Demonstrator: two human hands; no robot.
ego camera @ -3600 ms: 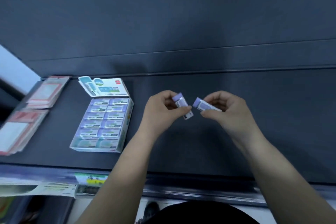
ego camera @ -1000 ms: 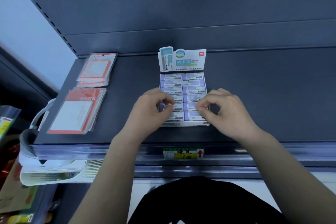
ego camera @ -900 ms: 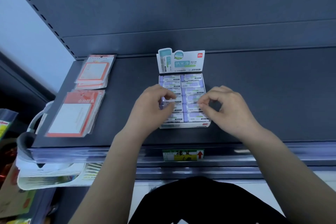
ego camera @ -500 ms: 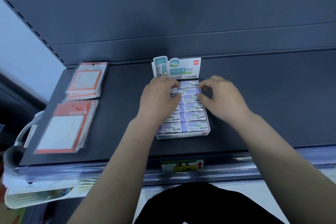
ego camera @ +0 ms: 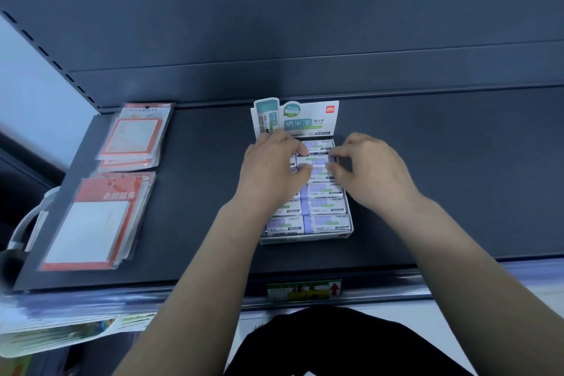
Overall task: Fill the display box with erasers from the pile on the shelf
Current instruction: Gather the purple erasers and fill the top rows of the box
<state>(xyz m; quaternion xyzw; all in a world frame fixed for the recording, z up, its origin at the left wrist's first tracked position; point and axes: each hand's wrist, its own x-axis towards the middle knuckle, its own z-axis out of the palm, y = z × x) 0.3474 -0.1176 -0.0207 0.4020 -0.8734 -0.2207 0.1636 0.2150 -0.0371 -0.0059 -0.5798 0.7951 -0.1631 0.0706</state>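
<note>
The white display box (ego camera: 305, 239) stands on the dark shelf (ego camera: 457, 180), its printed header card (ego camera: 308, 122) upright at the back. Purple-and-white erasers (ego camera: 325, 206) lie in two columns inside. My left hand (ego camera: 268, 174) covers most of the left column, its finger and thumb curled at the left end of one eraser (ego camera: 316, 159) in the second row from the back. My right hand (ego camera: 375, 174) pinches the right end of that same eraser. No loose pile of erasers is in view.
Two stacks of orange-framed notepad packets (ego camera: 134, 137) (ego camera: 91, 223) lie at the shelf's left end. A green price label (ego camera: 305, 290) sits on the front rail. Papers (ego camera: 61, 333) stick out below on the left. The shelf's back wall rises just behind the box.
Both hands, each holding an eraser in the air earlier, came down over the box. In the last second they moved from its near rows to the far rows.
</note>
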